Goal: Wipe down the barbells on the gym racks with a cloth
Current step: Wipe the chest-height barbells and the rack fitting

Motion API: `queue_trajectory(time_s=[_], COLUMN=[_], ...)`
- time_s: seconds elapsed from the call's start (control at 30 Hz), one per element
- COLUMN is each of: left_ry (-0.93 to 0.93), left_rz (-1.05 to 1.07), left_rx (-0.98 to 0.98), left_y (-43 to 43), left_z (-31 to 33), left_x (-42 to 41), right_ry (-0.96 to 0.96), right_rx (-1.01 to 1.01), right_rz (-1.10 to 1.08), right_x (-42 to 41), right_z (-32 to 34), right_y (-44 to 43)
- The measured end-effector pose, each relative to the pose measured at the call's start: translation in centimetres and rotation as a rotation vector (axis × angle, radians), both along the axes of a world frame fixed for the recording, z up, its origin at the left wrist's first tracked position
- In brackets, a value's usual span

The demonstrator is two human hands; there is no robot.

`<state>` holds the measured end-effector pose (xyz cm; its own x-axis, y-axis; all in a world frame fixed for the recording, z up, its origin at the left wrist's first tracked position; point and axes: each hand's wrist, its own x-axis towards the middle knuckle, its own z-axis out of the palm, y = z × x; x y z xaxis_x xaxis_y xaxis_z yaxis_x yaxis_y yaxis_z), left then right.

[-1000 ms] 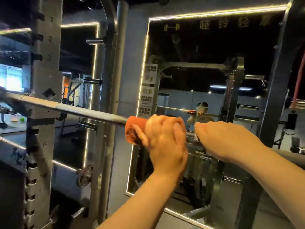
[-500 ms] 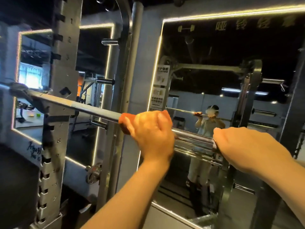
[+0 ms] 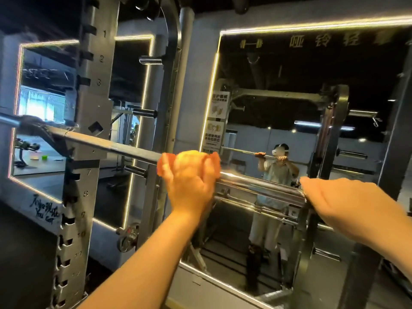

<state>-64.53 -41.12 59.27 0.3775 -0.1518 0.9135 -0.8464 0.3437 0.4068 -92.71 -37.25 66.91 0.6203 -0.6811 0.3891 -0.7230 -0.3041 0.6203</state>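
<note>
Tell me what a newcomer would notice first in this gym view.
At centre, the left hand grips a bright orange cloth wrapped round the barbell. The bar runs from the rack on the left to the right hand, which holds it at lower right. Behind them, a glow-edged mirror reflects the person at the bar.

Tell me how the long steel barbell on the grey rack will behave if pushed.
Probably stiff and heavy: the long steel barbell runs straight from the grey rack upright with no visible sag. Round and polished, it may roll or spin in its hook, perhaps why the right hand grips it.
</note>
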Motion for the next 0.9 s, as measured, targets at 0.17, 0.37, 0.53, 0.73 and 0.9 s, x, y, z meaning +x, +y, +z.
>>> queue_trajectory(time_s=[0.17, 0.37, 0.53, 0.73, 0.9], left_ry=[0.116, -0.433, -0.222, 0.261, -0.249], left_rz=[-0.089, 0.021, 0.042, -0.037, -0.071], left_rx=[0.052, 0.043, 0.001, -0.085, -0.027], left_y=[0.6, 0.2, -0.7, -0.1, 0.2], left_z=[0.4, -1.2, -0.7, 1.3, -1.2], left_x=[-5.8, -2.7, 5.0, 1.5, -2.4], right_ry=[-0.011, -0.103, -0.136, -0.120, -0.022], right_rx=[0.029, 0.052, 0.061, -0.027, -0.060], right_rz=[0.087, 0.192, 0.171, 0.187, 0.169], right_x=[4.0, 9.6, 9.9, 10.1, 10.1], right_z=[0.0, 0.7, 0.3, -0.4, -0.5], right_y=[0.7, -1.2, -1.5, -2.8, -2.2])
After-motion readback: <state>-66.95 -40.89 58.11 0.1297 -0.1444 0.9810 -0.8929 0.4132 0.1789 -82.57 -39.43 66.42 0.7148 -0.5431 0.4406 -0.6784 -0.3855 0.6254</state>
